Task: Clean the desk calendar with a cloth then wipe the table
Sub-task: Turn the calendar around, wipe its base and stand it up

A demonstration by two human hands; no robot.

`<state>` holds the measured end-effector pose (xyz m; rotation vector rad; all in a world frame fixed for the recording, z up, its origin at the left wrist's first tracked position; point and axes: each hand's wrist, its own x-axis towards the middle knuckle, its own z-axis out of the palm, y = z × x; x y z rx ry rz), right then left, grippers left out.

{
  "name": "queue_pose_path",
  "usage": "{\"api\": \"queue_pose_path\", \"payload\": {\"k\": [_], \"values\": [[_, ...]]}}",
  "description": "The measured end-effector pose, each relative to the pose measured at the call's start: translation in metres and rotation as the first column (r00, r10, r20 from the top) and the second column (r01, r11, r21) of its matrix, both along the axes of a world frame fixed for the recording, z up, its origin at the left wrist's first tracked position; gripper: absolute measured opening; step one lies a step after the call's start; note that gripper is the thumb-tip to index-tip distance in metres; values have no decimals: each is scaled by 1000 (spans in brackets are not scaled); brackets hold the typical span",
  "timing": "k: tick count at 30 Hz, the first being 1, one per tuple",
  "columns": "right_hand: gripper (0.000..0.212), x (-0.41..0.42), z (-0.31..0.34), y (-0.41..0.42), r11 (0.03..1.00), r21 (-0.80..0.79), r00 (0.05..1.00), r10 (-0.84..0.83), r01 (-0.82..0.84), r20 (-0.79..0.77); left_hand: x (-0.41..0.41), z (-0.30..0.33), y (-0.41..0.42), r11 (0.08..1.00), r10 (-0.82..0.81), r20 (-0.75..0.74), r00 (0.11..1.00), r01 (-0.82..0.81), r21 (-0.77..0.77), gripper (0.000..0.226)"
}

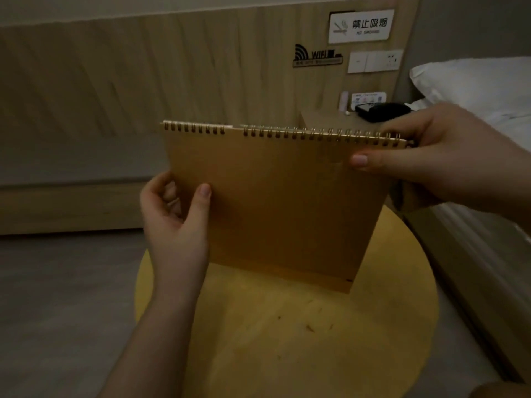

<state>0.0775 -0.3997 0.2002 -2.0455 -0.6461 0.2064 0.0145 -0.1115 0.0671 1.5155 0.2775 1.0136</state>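
Above the round yellow worktop (287,340) your two hands hold the calendar (275,202) upright, its plain brown back toward you. Your left hand (175,219) pinches the left edge, thumb on the near face and fingers curled behind it. Your right hand (436,156) grips the top right corner by the spiral binding (287,133), thumb on the near face. The printed pages face away and are hidden. Whether the lower edge touches the worktop or hangs just above it is hard to tell. No cloth shows. Behind, on the wood wall panel (172,67), a white sign (360,25) reads "NO SMOKING" under Chinese characters, and a black plaque (316,57) reads "WIFI". A dark object (379,110) lies on the shelf, too dim to identify. The bed (474,81) is cut off at right.
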Motion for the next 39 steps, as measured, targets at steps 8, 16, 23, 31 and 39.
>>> {"api": "queue_pose_path", "payload": {"k": [8, 16, 23, 31, 39], "values": [[24, -23, -25, 47, 951, 233, 979, -201, 204, -35, -30, -15, -107, 870, -103, -259, 960, 213, 444, 113], [49, -50, -12, 67, 939, 319, 991, -127, 130, -30, -23, -12, -102, 789, 122, -68, 990, -55, 612, 84], [55, -30, -42, 35, 766, 432, 759, -109, 476, -642, -24, 17, -17, 954, -298, -35, 954, 297, -28, 39], [43, -12, -107, -10, 601, 574, 753, -73, 556, -654, -12, -10, 27, 696, -509, 126, 851, 494, -522, 38], [31, -4, -102, 7, 958, 227, 630, -286, 175, 722, -5, -19, 27, 655, -596, 70, 800, 536, -532, 59]]}}
